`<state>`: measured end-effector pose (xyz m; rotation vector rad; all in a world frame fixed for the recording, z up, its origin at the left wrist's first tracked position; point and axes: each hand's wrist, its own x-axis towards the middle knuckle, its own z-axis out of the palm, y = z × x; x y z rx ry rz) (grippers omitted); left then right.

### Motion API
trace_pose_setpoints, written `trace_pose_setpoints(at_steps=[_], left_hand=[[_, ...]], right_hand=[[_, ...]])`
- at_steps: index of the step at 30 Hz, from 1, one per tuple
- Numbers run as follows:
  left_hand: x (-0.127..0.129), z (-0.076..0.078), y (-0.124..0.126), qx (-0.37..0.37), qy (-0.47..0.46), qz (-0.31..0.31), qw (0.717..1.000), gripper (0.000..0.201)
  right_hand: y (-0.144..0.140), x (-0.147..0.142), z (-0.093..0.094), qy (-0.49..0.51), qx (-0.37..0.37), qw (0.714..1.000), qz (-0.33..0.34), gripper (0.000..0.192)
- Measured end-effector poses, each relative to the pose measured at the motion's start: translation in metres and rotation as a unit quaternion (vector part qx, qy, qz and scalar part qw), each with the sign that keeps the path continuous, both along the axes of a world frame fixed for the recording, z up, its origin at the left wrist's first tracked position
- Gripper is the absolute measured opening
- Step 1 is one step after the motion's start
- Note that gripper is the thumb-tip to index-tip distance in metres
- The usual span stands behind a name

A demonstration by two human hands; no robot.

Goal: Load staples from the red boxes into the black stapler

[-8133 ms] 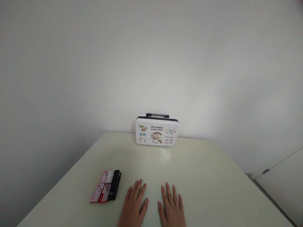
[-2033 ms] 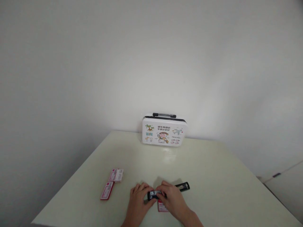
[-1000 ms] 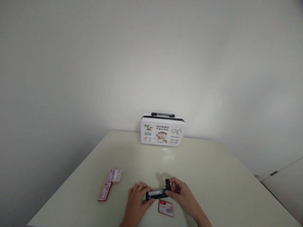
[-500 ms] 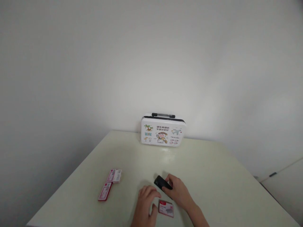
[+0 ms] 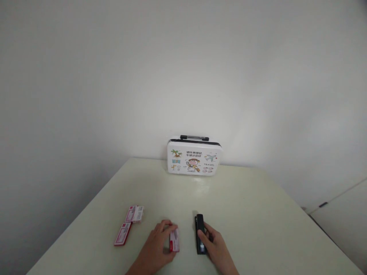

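Note:
A black stapler [image 5: 200,233] points away from me at the near middle of the table, my right hand [image 5: 215,244] closed around its right side. To the left of it, my left hand [image 5: 157,242] grips a small red-and-white staple box [image 5: 174,240] between thumb and fingers, at or just above the tabletop. The box's left part is hidden behind the fingers. Farther left lie similar small boxes: a red-and-white one [image 5: 123,233] nearest me, another [image 5: 131,213] beyond it, and a mostly white one [image 5: 138,214] against that one's right side.
A white case [image 5: 194,157] with cartoon prints and a black handle stands upright at the table's back, near the wall [image 5: 183,76]. The pale table [image 5: 243,214] narrows toward the wall. A dark cable [image 5: 323,205] runs at the far right, beyond the table edge.
The staple box has gone left and been turned, with my left hand now gripping it. My right hand has turned the stapler from slanting to pointing straight away from me.

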<state>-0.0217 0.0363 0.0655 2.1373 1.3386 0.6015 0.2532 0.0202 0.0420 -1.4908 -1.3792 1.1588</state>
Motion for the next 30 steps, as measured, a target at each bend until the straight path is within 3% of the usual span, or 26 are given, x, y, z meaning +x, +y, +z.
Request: trace_pose_setpoints(at_steps=[5, 8, 10, 12, 14, 16, 18, 21, 26, 30], left_hand=[[0.039, 0.001, 0.001, -0.006, -0.009, -0.030, 0.999, 0.079], [0.032, -0.006, -0.002, 0.008, -0.024, -0.013, 1.000, 0.081], [0.009, -0.011, -0.005, 0.052, -0.019, 0.074, 0.996, 0.059], [-0.026, -0.014, -0.009, 0.111, 0.012, 0.234, 0.966, 0.036], [-0.064, -0.017, -0.014, 0.134, 0.057, 0.396, 0.907, 0.040], [-0.095, -0.021, -0.021, 0.116, 0.096, 0.460, 0.875, 0.053], [-0.112, -0.027, -0.029, 0.083, 0.125, 0.433, 0.889, 0.056], [-0.111, -0.036, -0.037, 0.032, 0.135, 0.333, 0.933, 0.059], [-0.075, -0.031, -0.033, -0.068, 0.076, 0.182, 0.978, 0.077], [-0.046, -0.017, -0.018, -0.034, 0.040, 0.110, 0.993, 0.066]], right_hand=[[-0.005, -0.039, 0.001, 0.030, 0.009, 0.999, -0.011, 0.075], [-0.004, -0.043, -0.001, 0.016, 0.010, 0.999, -0.026, 0.075], [-0.005, -0.042, -0.003, 0.013, 0.004, 0.999, -0.034, 0.076], [-0.005, -0.040, -0.006, 0.017, 0.002, 0.999, -0.032, 0.075], [-0.006, -0.039, -0.007, 0.019, 0.001, 0.999, -0.030, 0.075], [-0.006, -0.040, -0.007, 0.014, 0.001, 0.999, -0.031, 0.074], [-0.006, -0.041, -0.007, 0.010, -0.002, 0.999, -0.037, 0.075], [-0.006, -0.042, -0.007, 0.006, -0.003, 0.999, -0.045, 0.074], [-0.007, -0.043, -0.012, 0.006, 0.014, 0.998, -0.053, 0.070], [-0.007, -0.042, -0.013, 0.005, 0.017, 0.998, -0.052, 0.068]])
